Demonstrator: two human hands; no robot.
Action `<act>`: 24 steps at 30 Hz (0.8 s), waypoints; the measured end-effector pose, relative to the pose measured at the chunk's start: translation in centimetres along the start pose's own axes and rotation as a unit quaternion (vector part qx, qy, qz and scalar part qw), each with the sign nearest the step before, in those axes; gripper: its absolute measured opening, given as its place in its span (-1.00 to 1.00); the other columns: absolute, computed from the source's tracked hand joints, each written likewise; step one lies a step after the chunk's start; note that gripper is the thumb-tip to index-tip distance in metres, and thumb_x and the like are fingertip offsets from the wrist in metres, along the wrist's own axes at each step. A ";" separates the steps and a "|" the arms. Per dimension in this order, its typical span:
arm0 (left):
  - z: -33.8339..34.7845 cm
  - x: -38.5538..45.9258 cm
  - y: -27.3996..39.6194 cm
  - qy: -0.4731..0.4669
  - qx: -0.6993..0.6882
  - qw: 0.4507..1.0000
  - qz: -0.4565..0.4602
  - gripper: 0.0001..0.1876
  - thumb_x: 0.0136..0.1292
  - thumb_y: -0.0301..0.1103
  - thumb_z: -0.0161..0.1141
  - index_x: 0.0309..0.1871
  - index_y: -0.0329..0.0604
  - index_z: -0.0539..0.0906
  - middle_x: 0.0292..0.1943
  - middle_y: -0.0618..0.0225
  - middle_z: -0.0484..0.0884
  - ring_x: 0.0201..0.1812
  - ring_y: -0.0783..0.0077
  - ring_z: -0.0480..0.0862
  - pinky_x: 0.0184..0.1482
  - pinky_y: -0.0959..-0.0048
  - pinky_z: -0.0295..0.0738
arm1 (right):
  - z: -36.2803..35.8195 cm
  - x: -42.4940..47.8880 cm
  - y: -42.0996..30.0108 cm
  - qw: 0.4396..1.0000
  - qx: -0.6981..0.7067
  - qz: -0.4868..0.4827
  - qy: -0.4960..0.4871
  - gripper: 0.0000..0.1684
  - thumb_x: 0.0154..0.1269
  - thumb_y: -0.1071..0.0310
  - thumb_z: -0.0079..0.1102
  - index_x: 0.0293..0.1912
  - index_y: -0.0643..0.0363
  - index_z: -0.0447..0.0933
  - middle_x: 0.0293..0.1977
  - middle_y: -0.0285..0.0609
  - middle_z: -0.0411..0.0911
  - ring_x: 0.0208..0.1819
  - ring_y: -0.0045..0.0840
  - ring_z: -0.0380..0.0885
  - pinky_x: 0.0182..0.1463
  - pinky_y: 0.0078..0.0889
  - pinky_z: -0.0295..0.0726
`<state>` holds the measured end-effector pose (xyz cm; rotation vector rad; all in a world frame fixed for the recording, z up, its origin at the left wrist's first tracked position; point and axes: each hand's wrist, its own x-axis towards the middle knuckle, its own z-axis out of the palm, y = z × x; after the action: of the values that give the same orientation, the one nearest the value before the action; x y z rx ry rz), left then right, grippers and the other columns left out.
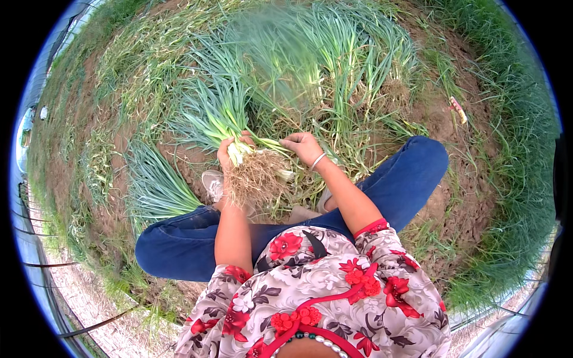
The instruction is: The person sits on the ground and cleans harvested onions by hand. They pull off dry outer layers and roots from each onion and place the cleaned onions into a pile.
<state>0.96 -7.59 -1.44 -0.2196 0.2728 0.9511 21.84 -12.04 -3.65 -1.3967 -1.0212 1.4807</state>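
Note:
My left hand (228,150) grips a bunch of long-leaved allium plants (235,147), green onions or young garlic; I cannot tell which. Their leaves fan up and to the left, and a mass of dry brown roots (257,176) hangs below my left hand, over the wrist. Just right of the bunch, my right hand (304,147), with a pale bangle at its wrist, pinches a thin green stalk (273,143) that slants out from it. Some of my left fingers are hidden behind the stems.
Beyond my hands lies a wide heap of the same plants (344,58), roots towards me. A smaller pile (161,183) rests by my left knee. Stripped yellowish leaves (331,172) litter the soil. A small red and white object (458,109) lies to the right, before tall grass-like growth (515,156).

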 end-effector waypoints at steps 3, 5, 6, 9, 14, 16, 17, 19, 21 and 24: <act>0.0 0.3 -0.1 -0.010 -0.021 1.000 -0.010 -0.62 0.08 -0.42 0.08 -0.07 -0.44 0.26 -0.23 0.19 0.38 -0.26 0.42 0.49 -0.17 0.45 0.46 | -0.5 0.4 1.3 0.999 0.000 0.031 0.044 -0.77 0.22 0.32 0.22 -0.28 0.34 0.63 -0.51 -0.32 0.58 -0.51 -0.74 0.43 -0.40 -0.61 0.41; -0.1 0.5 -0.1 -0.015 -0.024 0.999 -0.015 -0.62 0.09 -0.43 0.07 -0.07 -0.43 0.26 -0.23 0.20 0.38 -0.25 0.42 0.49 -0.17 0.44 0.46 | -1.0 0.7 2.4 0.997 -0.001 0.048 0.061 -0.74 0.23 0.30 0.22 -0.26 0.36 0.61 -0.51 -0.30 0.58 -0.53 -0.72 0.43 -0.40 -0.58 0.41; -0.3 0.3 0.1 -0.013 -0.028 1.000 0.001 -0.63 0.09 -0.42 0.07 -0.07 -0.42 0.28 -0.24 0.20 0.39 -0.25 0.42 0.49 -0.17 0.45 0.46 | -0.9 0.2 0.8 0.996 -0.069 0.050 0.024 -0.72 0.25 0.30 0.20 -0.18 0.35 0.59 -0.43 -0.28 0.59 -0.48 -0.72 0.45 -0.34 -0.58 0.44; 0.4 -0.2 -0.1 -0.024 -0.036 0.999 -0.033 -0.64 0.09 -0.40 0.08 -0.09 -0.40 0.31 -0.28 0.24 0.41 -0.25 0.42 0.49 -0.17 0.46 0.46 | -0.7 -0.3 -0.2 1.000 0.020 0.001 -0.015 -0.72 0.25 0.30 0.20 -0.17 0.33 0.59 -0.41 -0.29 0.60 -0.43 -0.73 0.46 -0.27 -0.58 0.45; 0.3 0.1 -0.3 -0.008 -0.006 1.000 -0.018 -0.66 0.09 -0.39 0.07 -0.10 -0.39 0.32 -0.33 0.28 0.43 -0.26 0.42 0.50 -0.17 0.48 0.46 | -0.3 -0.8 -0.5 0.998 0.038 0.041 0.005 -0.81 0.16 0.35 0.26 -0.30 0.28 0.64 -0.43 -0.29 0.61 -0.38 -0.70 0.46 -0.22 -0.58 0.44; 0.3 0.0 -0.3 -0.013 -0.007 1.000 -0.024 -0.66 0.10 -0.40 0.06 -0.10 -0.40 0.31 -0.31 0.26 0.43 -0.25 0.43 0.50 -0.19 0.48 0.46 | 0.1 -0.5 -0.1 0.992 0.106 0.066 0.035 -0.83 0.16 0.37 0.25 -0.31 0.31 0.63 -0.46 -0.25 0.60 -0.40 -0.66 0.46 -0.24 -0.55 0.44; 0.3 0.0 -0.3 -0.011 -0.012 1.000 -0.013 -0.66 0.10 -0.39 0.07 -0.10 -0.40 0.31 -0.31 0.26 0.43 -0.25 0.42 0.50 -0.19 0.49 0.46 | 0.3 -0.4 0.0 0.986 0.140 0.079 0.049 -0.83 0.16 0.39 0.24 -0.32 0.32 0.62 -0.47 -0.24 0.59 -0.41 -0.64 0.47 -0.25 -0.53 0.45; 0.2 0.2 -0.5 -0.007 -0.024 1.000 0.005 -0.64 0.09 -0.39 0.08 -0.10 -0.40 0.31 -0.31 0.26 0.43 -0.25 0.42 0.50 -0.19 0.49 0.46 | 0.1 0.1 1.1 0.961 0.234 0.114 0.098 -0.81 0.13 0.41 0.25 -0.31 0.38 0.60 -0.51 -0.17 0.58 -0.48 -0.58 0.50 -0.37 -0.54 0.46; 0.2 0.2 -0.2 0.006 -0.035 0.999 0.003 -0.64 0.08 -0.38 0.10 -0.10 -0.38 0.32 -0.33 0.27 0.44 -0.26 0.42 0.51 -0.20 0.49 0.47 | -0.6 0.7 2.1 0.941 0.278 0.127 0.146 -0.79 0.14 0.38 0.25 -0.33 0.38 0.56 -0.54 -0.15 0.55 -0.54 -0.55 0.50 -0.44 -0.55 0.46; 0.6 -0.3 0.2 0.004 -0.043 0.999 -0.011 -0.65 0.07 -0.39 0.13 -0.11 -0.36 0.34 -0.32 0.27 0.44 -0.28 0.43 0.52 -0.22 0.50 0.49 | -3.8 0.3 1.8 0.938 0.221 0.123 0.238 -0.72 0.20 0.24 0.24 -0.36 0.31 0.51 -0.60 -0.20 0.49 -0.65 -0.55 0.45 -0.54 -0.58 0.43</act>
<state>0.73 -7.49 -0.79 -0.3039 0.2371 0.9415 25.59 -12.26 -5.61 -1.4744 -0.1989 1.3373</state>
